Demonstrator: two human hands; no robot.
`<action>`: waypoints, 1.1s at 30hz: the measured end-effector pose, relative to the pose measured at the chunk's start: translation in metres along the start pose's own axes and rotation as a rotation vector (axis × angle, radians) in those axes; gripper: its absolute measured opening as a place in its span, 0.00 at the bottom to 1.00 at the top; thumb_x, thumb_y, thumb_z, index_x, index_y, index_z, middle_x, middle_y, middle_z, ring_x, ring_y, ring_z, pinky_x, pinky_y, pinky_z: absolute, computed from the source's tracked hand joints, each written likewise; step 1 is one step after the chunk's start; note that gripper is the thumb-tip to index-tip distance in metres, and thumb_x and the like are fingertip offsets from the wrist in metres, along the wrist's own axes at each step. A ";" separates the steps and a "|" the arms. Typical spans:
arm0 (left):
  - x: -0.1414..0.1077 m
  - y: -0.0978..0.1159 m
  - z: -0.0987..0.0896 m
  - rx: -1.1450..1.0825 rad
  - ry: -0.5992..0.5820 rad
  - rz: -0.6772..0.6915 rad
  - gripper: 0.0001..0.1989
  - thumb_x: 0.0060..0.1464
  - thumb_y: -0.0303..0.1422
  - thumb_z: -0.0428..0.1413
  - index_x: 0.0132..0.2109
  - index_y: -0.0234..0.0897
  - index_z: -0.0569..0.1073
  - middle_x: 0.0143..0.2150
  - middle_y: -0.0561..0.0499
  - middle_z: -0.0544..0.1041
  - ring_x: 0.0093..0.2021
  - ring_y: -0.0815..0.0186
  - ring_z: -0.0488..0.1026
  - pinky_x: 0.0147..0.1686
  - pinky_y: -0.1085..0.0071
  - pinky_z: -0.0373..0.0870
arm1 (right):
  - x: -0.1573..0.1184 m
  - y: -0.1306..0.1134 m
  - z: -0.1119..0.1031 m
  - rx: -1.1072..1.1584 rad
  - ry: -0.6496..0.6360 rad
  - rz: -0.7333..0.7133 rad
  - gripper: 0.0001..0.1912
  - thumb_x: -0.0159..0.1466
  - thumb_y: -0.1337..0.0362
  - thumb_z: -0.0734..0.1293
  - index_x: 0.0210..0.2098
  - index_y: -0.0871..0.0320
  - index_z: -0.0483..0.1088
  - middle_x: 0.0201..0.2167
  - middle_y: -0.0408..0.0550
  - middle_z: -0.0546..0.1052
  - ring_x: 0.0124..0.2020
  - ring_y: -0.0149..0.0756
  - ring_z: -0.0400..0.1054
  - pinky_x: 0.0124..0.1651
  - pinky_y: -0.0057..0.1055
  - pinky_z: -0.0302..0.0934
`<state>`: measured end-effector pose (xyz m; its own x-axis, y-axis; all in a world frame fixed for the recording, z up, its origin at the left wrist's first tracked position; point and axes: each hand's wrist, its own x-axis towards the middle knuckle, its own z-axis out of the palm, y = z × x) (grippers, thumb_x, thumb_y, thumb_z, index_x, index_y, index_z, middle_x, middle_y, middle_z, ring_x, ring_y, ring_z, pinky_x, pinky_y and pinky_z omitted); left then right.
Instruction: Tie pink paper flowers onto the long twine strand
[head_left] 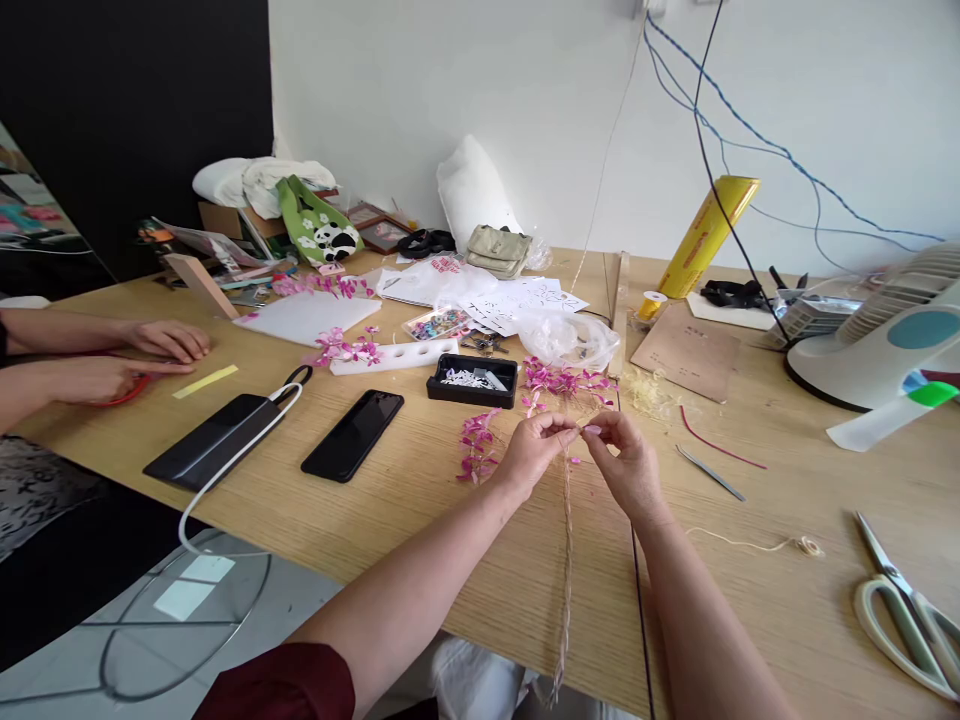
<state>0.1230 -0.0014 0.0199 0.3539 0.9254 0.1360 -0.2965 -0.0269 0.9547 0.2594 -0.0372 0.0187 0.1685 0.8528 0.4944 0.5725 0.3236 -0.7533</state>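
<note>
My left hand (534,450) is closed in a pinch at the upper end of a beige braided cord (567,560). The cord hangs down from the fingertips across the table and past its front edge. Close beside it, almost touching, my right hand (626,465) is also pinched; whatever lies between its fingertips is too small to make out. Sprigs of pink artificial flowers lie just behind the hands (566,380) and to the left of my left hand (478,447).
Large scissors (904,610), tweezers (711,473) and a string coil (807,546) lie right; a fan (885,330) stands behind. A phone (354,435), power bank (214,440) and black tray (471,396) lie left. A co-worker's hands (161,350) rest at far left.
</note>
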 end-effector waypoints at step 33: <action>0.002 -0.008 0.001 -0.302 0.103 -0.147 0.09 0.40 0.32 0.63 0.31 0.34 0.76 0.29 0.52 0.73 0.30 0.74 0.66 0.36 0.75 0.61 | 0.000 -0.003 0.001 0.470 0.061 0.311 0.11 0.56 0.55 0.65 0.30 0.58 0.68 0.24 0.43 0.70 0.27 0.30 0.65 0.30 0.28 0.60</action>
<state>0.1267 0.0005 0.0127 0.3255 0.9447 -0.0393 -0.5038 0.2085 0.8383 0.2571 -0.0378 0.0206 0.3264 0.9164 0.2318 0.0715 0.2206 -0.9727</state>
